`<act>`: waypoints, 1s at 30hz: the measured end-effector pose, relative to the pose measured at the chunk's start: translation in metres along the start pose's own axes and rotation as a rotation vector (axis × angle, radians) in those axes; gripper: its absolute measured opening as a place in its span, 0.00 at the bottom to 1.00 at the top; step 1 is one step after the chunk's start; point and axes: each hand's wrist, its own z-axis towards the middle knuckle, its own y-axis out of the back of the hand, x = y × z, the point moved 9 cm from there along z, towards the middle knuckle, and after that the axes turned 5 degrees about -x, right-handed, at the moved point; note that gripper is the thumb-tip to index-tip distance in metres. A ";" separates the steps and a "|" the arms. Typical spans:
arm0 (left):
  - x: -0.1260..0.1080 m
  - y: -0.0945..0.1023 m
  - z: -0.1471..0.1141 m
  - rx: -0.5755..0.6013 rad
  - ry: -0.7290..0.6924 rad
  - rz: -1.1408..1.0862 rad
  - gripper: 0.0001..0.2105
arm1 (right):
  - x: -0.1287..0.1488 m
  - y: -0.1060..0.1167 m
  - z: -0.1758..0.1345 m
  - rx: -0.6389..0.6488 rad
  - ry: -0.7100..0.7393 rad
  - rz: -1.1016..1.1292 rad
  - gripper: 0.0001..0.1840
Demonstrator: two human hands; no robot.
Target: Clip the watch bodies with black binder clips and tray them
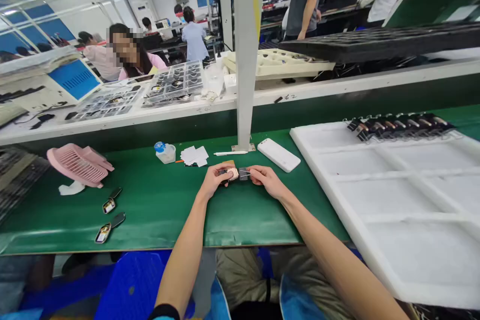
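Note:
In the middle of the green bench, my left hand [217,180] is closed around a small watch-like device [233,173] with a light metallic face, its thumb pressed on top. My right hand [267,180] pinches the thin wire handle of a black binder clip [243,174], which sits against or right beside the device's right end. Whether the clip's jaws are around the device I cannot tell. Over on the left lie two opened watch-like units, an upper one [109,205] and a lower one [103,233], each with a dark part beside it.
A white foam tray [318,160] fills the right side, bearing a row of binder clips [405,126] on devices. Behind my hands are a white phone [279,155], a pen [230,153], paper slips [195,155] and a blue-capped bottle [165,152]. A pink fan [78,162] lies left; a post [245,60] rises ahead.

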 end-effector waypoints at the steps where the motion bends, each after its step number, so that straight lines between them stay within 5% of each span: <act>1: 0.001 -0.001 0.000 0.013 0.008 0.021 0.22 | 0.000 0.000 0.000 0.010 0.000 -0.012 0.34; 10: 0.010 0.003 -0.001 0.012 0.053 0.158 0.23 | -0.003 -0.002 0.001 0.014 0.016 -0.135 0.26; 16: -0.004 -0.006 -0.005 0.088 0.012 0.156 0.21 | 0.026 -0.015 -0.007 -0.068 0.007 -0.282 0.15; 19: -0.009 -0.005 0.002 0.105 -0.036 0.098 0.27 | 0.045 -0.003 -0.027 -0.115 -0.009 -0.362 0.13; 22: -0.009 0.003 0.009 0.040 -0.074 -0.012 0.32 | 0.068 0.047 -0.062 -0.260 -0.016 -0.441 0.19; 26: -0.006 0.004 0.011 0.015 -0.108 -0.028 0.28 | 0.110 0.172 -0.089 -0.620 -0.032 -0.656 0.27; 30: -0.006 0.000 0.010 0.027 -0.124 0.020 0.25 | 0.140 0.282 -0.071 -0.935 -0.136 -0.968 0.23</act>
